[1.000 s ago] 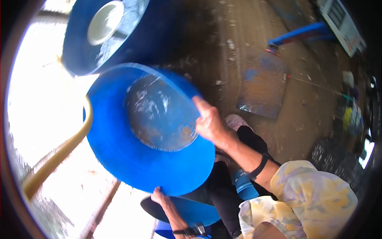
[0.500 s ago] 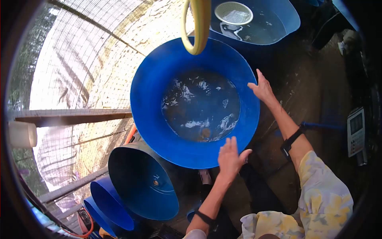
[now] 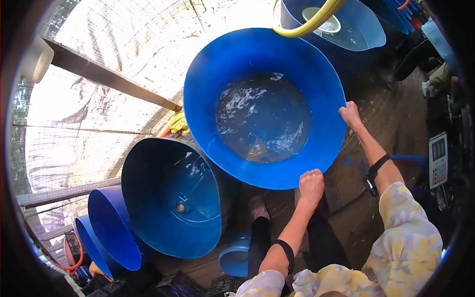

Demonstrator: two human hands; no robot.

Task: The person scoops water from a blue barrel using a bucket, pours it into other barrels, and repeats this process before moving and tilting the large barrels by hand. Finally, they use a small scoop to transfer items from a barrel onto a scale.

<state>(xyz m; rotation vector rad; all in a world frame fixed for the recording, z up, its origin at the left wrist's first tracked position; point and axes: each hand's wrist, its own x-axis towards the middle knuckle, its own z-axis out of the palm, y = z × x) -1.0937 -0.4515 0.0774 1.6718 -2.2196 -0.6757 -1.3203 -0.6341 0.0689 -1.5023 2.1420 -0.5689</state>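
A large round blue tub stands in the middle of the view, with cloudy water in its bottom. My left hand is closed over the tub's near rim, at its lower right. Further along the rim, on the right side, my right hand also grips the edge with bent fingers. Light glints on the rippled water, and a small brownish patch shows near its lower edge. Both wrists carry black bands.
A dark tub lies tilted at lower left beside more blue tubs. Behind stands a water-filled tub with a white strainer, near a yellow hose. A scale and a person's legs are at right.
Both hands have gone from spread fingers to gripping the big tub's rim. The view has shifted, the tub appears further right and higher, and its water looks more rippled.
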